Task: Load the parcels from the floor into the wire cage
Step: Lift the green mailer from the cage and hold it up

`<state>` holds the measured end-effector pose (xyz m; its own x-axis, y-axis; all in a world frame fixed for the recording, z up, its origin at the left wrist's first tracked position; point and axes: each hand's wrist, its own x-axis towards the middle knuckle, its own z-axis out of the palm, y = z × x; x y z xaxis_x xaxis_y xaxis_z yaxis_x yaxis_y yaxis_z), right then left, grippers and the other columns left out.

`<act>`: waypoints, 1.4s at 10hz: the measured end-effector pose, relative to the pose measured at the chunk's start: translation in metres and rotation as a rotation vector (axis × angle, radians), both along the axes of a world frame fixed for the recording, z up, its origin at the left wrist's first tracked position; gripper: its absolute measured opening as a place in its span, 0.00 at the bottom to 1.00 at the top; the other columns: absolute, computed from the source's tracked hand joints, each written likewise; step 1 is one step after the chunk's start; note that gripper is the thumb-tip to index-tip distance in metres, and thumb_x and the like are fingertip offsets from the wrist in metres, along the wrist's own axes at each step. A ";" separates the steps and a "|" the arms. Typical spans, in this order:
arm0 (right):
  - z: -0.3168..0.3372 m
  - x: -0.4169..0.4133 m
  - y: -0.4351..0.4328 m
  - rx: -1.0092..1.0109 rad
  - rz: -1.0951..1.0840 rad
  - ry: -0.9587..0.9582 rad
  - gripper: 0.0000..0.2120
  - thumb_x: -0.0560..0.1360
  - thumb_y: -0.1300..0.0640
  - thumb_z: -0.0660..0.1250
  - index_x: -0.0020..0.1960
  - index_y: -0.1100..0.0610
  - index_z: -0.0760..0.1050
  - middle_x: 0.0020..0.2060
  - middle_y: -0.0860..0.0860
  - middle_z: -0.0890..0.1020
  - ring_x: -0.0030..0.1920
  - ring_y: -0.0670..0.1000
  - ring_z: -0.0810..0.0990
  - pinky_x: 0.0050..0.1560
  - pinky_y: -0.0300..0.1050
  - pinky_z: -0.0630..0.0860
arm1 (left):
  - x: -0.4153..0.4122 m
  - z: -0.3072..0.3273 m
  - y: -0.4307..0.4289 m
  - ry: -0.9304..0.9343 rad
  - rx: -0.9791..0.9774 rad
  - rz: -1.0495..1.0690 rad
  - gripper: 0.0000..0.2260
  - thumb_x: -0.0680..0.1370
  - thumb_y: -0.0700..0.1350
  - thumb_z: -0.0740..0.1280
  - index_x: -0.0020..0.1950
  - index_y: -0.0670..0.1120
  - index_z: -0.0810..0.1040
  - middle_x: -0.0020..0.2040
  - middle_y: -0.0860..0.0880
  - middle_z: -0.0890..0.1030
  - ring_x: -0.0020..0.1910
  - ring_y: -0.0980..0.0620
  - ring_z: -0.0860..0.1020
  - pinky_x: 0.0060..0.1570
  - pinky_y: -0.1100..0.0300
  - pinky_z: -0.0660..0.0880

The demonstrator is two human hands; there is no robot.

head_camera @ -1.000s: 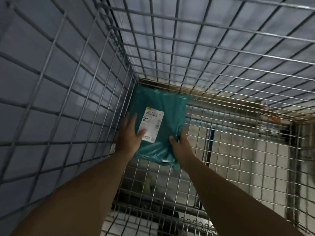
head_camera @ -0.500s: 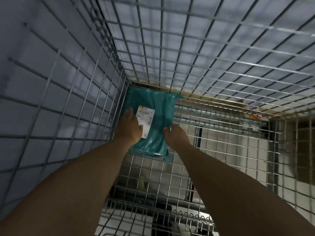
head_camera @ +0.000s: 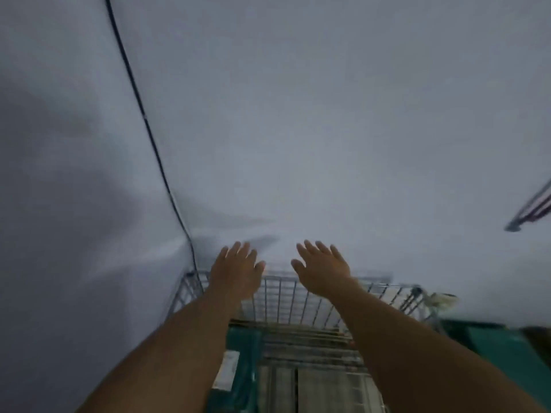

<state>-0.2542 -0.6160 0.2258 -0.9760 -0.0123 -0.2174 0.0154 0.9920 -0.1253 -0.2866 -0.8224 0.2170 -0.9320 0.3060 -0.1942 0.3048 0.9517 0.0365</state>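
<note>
Two hands, the left hand (head_camera: 235, 269) and the right hand (head_camera: 323, 269), hover above the one wire cage (head_camera: 280, 298), fingers spread flat, holding and touching nothing. One teal parcel (head_camera: 244, 347) lies inside the cage by its left wall. A second teal shape (head_camera: 495, 350), blurred, sits right of the cage.

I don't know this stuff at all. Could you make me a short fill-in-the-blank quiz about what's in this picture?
1. The left hand and the right hand, fingers straight, hold ____.
2. The teal parcel with the white label lies ____ the cage.
3. A dark cable runs down the wall on the person's ____ side.

Missing words: nothing; inside; left.
</note>
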 end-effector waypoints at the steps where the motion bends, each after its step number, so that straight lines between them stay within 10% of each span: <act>1: 0.138 0.023 0.042 0.041 -0.007 0.177 0.29 0.85 0.40 0.44 0.83 0.49 0.52 0.82 0.47 0.53 0.82 0.52 0.49 0.80 0.57 0.44 | 0.015 0.130 0.051 0.149 0.034 -0.057 0.27 0.86 0.57 0.43 0.83 0.49 0.56 0.84 0.49 0.52 0.83 0.48 0.49 0.80 0.46 0.45; 3: 0.342 0.128 0.117 0.106 -0.029 0.425 0.30 0.85 0.39 0.42 0.83 0.50 0.51 0.82 0.48 0.53 0.82 0.53 0.48 0.80 0.57 0.44 | 0.103 0.336 0.147 0.379 0.086 -0.090 0.28 0.85 0.60 0.41 0.84 0.50 0.53 0.84 0.51 0.50 0.83 0.48 0.47 0.80 0.45 0.42; 6: 0.492 0.308 0.267 0.232 -0.223 0.590 0.30 0.84 0.38 0.42 0.83 0.49 0.50 0.82 0.48 0.52 0.82 0.53 0.48 0.80 0.58 0.43 | 0.258 0.482 0.318 0.540 0.170 -0.243 0.29 0.85 0.62 0.40 0.84 0.52 0.51 0.84 0.50 0.49 0.83 0.47 0.46 0.80 0.44 0.41; 10: 0.525 0.455 0.504 0.342 -0.639 0.577 0.30 0.84 0.38 0.42 0.83 0.49 0.48 0.82 0.47 0.51 0.82 0.52 0.47 0.80 0.58 0.42 | 0.358 0.520 0.602 0.549 0.300 -0.592 0.29 0.84 0.63 0.40 0.84 0.53 0.51 0.84 0.50 0.48 0.83 0.46 0.45 0.80 0.44 0.41; 14: 0.524 0.411 0.695 0.365 -0.753 0.552 0.30 0.84 0.39 0.42 0.83 0.49 0.48 0.82 0.47 0.51 0.82 0.51 0.47 0.80 0.57 0.42 | 0.284 0.523 0.783 0.505 0.353 -0.623 0.29 0.85 0.61 0.40 0.84 0.52 0.48 0.84 0.51 0.47 0.83 0.47 0.44 0.80 0.45 0.40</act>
